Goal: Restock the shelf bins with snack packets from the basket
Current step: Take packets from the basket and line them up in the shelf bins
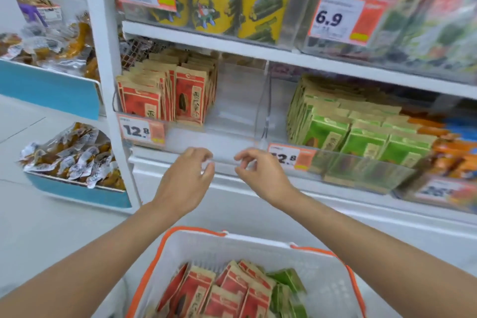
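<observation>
Left hand and right hand curl fingers at the front lip of the clear shelf bin, whether either grip is grasping it I cannot tell, basket at six o'clock.
</observation>
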